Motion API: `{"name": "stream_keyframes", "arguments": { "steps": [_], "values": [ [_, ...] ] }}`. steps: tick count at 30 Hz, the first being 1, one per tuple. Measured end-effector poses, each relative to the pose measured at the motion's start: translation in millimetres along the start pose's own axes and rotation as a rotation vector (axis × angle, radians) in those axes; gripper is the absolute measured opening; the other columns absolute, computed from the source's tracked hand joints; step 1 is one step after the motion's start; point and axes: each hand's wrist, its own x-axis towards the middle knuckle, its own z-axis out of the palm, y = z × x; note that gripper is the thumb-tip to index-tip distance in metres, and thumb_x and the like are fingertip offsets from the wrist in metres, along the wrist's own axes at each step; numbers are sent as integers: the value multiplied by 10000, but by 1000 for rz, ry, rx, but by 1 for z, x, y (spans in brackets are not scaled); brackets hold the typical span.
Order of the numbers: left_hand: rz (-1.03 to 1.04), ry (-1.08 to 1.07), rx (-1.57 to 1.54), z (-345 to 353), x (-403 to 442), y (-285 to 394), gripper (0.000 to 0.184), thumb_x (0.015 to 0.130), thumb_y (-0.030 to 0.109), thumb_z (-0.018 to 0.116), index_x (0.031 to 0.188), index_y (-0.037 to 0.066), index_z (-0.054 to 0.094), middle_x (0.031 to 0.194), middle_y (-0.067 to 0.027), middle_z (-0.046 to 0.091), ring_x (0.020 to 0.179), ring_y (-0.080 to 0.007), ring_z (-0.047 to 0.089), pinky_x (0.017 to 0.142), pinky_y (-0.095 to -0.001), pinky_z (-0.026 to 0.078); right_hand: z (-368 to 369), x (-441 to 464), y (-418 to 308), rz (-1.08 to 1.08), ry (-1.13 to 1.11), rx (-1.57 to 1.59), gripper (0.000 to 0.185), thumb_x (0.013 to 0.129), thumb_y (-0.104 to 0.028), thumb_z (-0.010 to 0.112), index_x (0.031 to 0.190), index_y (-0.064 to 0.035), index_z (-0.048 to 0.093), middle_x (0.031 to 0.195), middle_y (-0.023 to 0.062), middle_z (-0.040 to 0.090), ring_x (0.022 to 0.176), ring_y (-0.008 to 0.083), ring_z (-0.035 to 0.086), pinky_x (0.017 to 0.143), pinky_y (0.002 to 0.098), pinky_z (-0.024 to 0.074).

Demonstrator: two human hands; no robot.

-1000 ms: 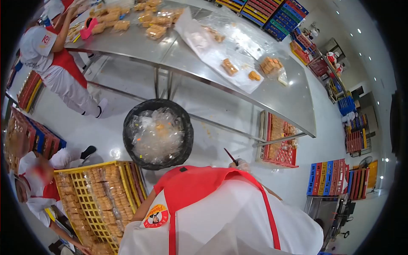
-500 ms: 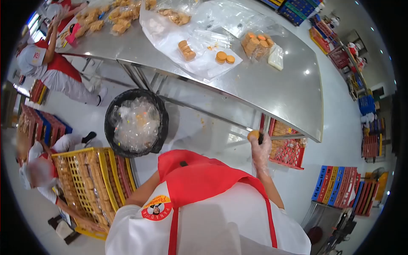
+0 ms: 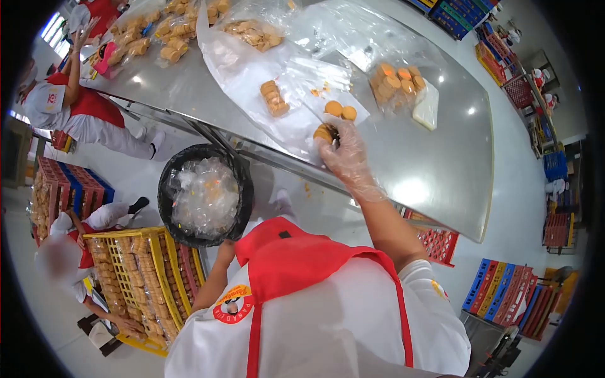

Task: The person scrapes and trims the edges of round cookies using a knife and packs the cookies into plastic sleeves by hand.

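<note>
My right hand [image 3: 345, 157], in a clear plastic glove, is closed around round biscuits [image 3: 322, 133] at the front edge of the white plastic sheet [image 3: 246, 82]. Something dark shows between its fingers; I cannot make out what. Just beyond the hand lie two loose round biscuits [image 3: 340, 111]. A short stack of biscuits [image 3: 274, 99] rests on its side farther left on the sheet. Of my left hand [image 3: 227, 251], only a part shows beside the red apron [image 3: 309, 252], near the bin; its fingers are hidden.
The steel table [image 3: 454, 164] holds bagged biscuits [image 3: 397, 85] and a white packet [image 3: 426, 107]. Below stands a black-lined bin [image 3: 242, 217] full of clear plastic. Yellow crates [image 3: 161, 252] are stacked at left, near a crouching co-worker. Another co-worker [image 3: 82, 107] stands at the table's far left.
My right hand has moved from beside the table, low on the right, up and left over the sheet with the biscuits. Part of my left hand has come into view beside the apron.
</note>
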Motion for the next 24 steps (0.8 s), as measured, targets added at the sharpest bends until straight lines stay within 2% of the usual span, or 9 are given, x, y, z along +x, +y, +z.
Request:
{"name": "stream_keyframes", "arguments": {
  "steps": [1,3,4,7,9,11,17,20,24],
  "values": [
    [17,69,-9,-3,11,4,369,859,304,650,888,-63,675,843,-246,697,853,-338,703,747,-430,534,13,11,3,-130,61,-10,396,810,-214,708,1161,-67,601,1024,169,621,878,340,644,763,399,535],
    [49,207,-23,-11,32,13,340,887,263,621,932,-72,657,815,-230,689,795,-284,699,721,-399,533,23,31,5,-227,-51,-152,380,819,-218,700,1158,-80,599,999,159,618,865,339,643,735,407,535],
    [11,226,-237,-18,42,29,282,901,220,609,949,-55,646,776,-176,668,734,-234,657,682,-370,516,28,39,5,-272,-103,-220,373,823,-220,695,1157,-86,598,987,154,617,859,339,643,722,411,534],
    [25,193,-749,-64,61,103,115,924,112,585,963,6,612,747,-33,583,671,-122,534,643,-279,456,37,46,5,-177,-339,-363,371,848,-250,675,1183,-105,608,957,147,620,837,342,642,701,428,529],
    [267,329,-750,-97,72,160,27,918,52,589,938,33,590,804,9,556,723,-98,516,687,-246,439,39,48,8,-135,-365,-339,380,861,-257,667,1201,-98,608,966,152,629,832,333,647,704,417,530],
    [370,459,-649,-134,66,228,17,913,34,592,925,26,585,860,-14,575,789,-98,521,732,-251,439,38,49,7,-95,-328,-248,384,880,-255,655,1216,-77,605,977,164,639,825,314,654,708,398,531],
    [929,483,-374,-192,83,374,178,807,29,667,964,1,588,896,-115,585,830,-243,572,791,-318,468,28,59,-25,579,-339,419,373,899,-215,651,1165,43,611,871,100,625,765,165,572,703,334,476],
    [1016,414,-418,-183,115,411,252,776,23,659,1016,5,585,993,-138,580,924,-276,578,823,-354,481,26,70,-24,683,-453,336,367,905,-251,668,1151,19,632,1013,70,629,867,142,574,789,301,461],
    [997,426,-384,-174,133,433,289,773,10,617,1059,1,577,1067,-148,575,1004,-297,574,842,-376,487,29,73,-15,554,-438,189,364,895,-256,669,1128,23,643,984,113,629,863,190,583,783,331,467]
  ]
}}
